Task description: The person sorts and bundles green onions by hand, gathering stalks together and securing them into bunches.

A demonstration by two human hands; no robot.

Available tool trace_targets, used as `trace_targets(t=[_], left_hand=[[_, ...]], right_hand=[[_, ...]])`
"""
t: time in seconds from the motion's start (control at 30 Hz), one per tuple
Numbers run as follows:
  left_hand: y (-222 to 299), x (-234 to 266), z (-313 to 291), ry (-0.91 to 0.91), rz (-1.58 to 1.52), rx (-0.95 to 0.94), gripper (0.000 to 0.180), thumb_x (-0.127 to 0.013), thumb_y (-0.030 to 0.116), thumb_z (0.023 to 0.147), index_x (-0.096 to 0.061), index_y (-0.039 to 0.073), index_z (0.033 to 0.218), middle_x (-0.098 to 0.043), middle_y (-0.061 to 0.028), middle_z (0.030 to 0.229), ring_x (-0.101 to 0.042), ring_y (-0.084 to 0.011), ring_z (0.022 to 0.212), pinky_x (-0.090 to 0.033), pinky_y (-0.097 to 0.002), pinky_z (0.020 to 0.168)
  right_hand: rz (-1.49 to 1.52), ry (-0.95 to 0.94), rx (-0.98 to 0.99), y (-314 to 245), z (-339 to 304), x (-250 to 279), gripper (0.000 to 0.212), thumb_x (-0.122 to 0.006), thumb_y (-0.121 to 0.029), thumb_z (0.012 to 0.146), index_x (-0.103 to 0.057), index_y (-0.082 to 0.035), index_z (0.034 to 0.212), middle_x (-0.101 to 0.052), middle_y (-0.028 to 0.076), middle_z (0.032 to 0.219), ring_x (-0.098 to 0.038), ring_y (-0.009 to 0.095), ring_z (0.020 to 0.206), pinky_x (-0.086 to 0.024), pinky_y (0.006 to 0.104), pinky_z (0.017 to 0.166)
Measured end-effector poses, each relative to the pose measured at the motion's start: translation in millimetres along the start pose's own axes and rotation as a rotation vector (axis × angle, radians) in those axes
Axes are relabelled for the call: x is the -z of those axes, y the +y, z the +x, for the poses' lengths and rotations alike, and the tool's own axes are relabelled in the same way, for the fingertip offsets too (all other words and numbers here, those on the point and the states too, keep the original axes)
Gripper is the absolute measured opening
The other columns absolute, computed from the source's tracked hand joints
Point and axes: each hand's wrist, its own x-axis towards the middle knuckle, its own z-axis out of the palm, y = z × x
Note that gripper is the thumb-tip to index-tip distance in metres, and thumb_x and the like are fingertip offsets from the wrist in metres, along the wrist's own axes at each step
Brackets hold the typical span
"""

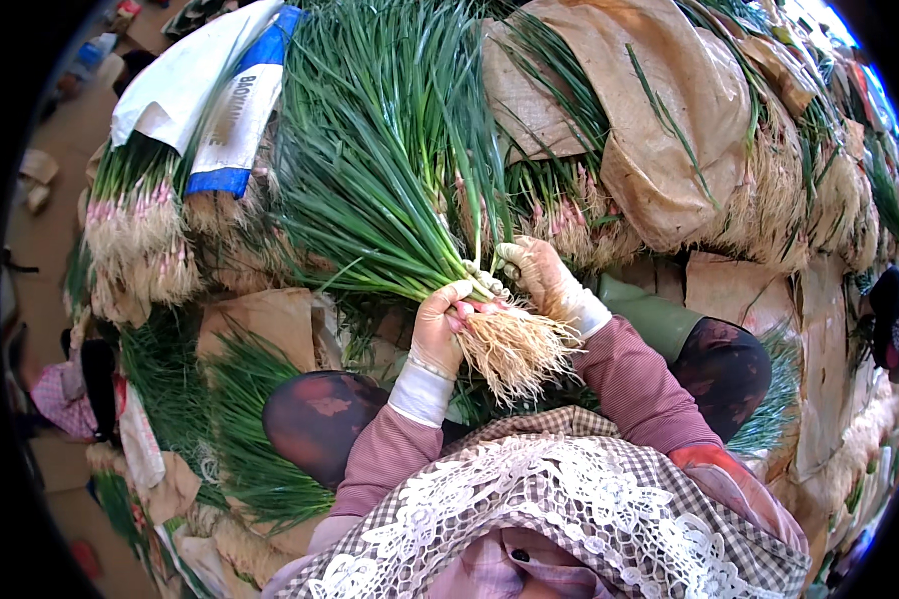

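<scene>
A large bunch of green garlic [400, 200] fans away from me, its long green leaves pointing up and left. Pale tangled roots [517, 354] hang from its base towards my lap. My left hand [440, 327] is closed around the pinkish lower stems. On the other side of the base, my right hand [543, 276] has its fingers curled against a few stalks that stand slightly apart from the bunch. Discoloured wrapping covers the right fingers, and white cuffs show at both wrists. Pale knobbly shapes between the hands are too small to make out.
More green garlic [140, 225] is piled ahead on the left, partly under a white and blue sack [238, 130]. Brown sacking [669, 130] covers heaps at the right. Loose leaves [260, 429] lie by my left knee. A green boot [649, 317] stands beyond my right arm.
</scene>
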Motion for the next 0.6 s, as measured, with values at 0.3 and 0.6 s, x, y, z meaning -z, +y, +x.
trace_targets(t=[0.3, 0.6], left_hand=[[-2.1, -0.6, -9.5, -0.127, -0.014, 0.042, 0.029, -0.047, 0.01, 0.078, -0.053, 0.0, 0.105, -0.058, -0.0128, 0.087, -0.053, -0.0265, 0.093, -0.041, -0.0457, 0.087], [-8.8, -5.5, -3.0, -0.019, -0.002, 0.13, 0.026, -0.048, 0.012, 0.081, -0.056, -0.003, 0.099, -0.062, -0.0136, 0.087, -0.059, -0.0266, 0.085, -0.04, -0.0438, 0.093]], right_hand=[[-0.077, 0.196, -0.336, -25.7, -4.6, 31.7, 0.044, -0.048, -0.058, 0.082, -0.05, -0.015, 0.068, -0.035, -0.008, 0.05, -0.023, 0.004, 0.036, -0.017, 0.0197, 0.034], [-0.359, 0.225, 0.761, -79.1, -39.8, 33.0, 0.035, -0.059, -0.025, 0.084, -0.055, -0.003, 0.111, -0.058, 0.005, 0.087, -0.053, 0.01, 0.071, -0.044, 0.0224, 0.068]])
